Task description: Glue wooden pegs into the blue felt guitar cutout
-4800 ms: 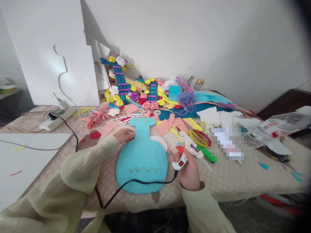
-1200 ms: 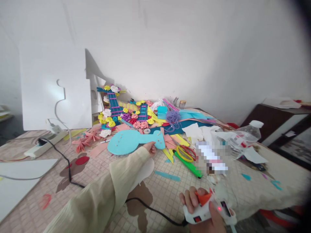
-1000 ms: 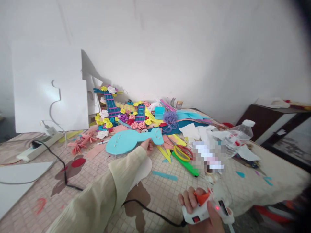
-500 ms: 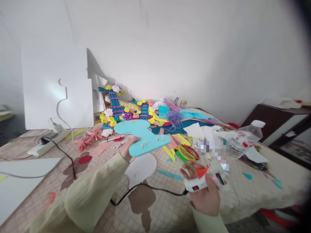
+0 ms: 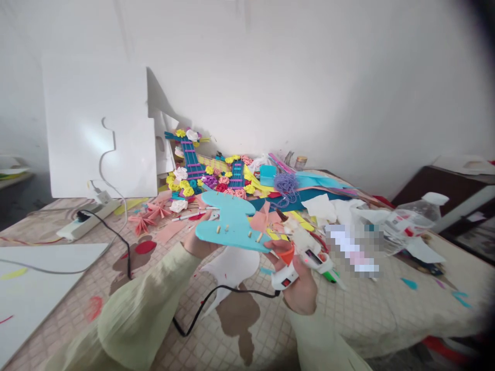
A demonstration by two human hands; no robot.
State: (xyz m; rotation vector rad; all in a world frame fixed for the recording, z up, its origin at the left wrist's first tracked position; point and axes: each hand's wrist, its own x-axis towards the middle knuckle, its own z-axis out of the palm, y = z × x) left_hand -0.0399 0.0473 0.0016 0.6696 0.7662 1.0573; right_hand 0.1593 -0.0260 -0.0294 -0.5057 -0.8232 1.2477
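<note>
The left hand [image 5: 199, 243] is gripping a blue cutout [image 5: 229, 221] by its left edge, holding it lifted off the table [image 5: 363, 319] and tilted nearly flat, with small pale pegs showing on its upper face. The right hand [image 5: 298, 285] is clenched around a white glue gun [image 5: 299, 256], its fingers wrapped on the handle and an orange trigger showing above them; the nozzle is pointing up toward the cutout's near right edge, just beside it, though contact cannot be told. A black cord [image 5: 216, 301] is running from the gun's base across the checked cloth. Below the cutout a white shape [image 5: 232, 268] is lying flat on the table. Behind the cutout a pile of paper flowers [image 5: 209, 175] and coloured scraps is crowding the wall side. A power strip [image 5: 87, 221] is lying to the left, near a white board [image 5: 100, 129] that is leaning upright. A plastic bottle [image 5: 415, 216] is lying on its side at the right.
</note>
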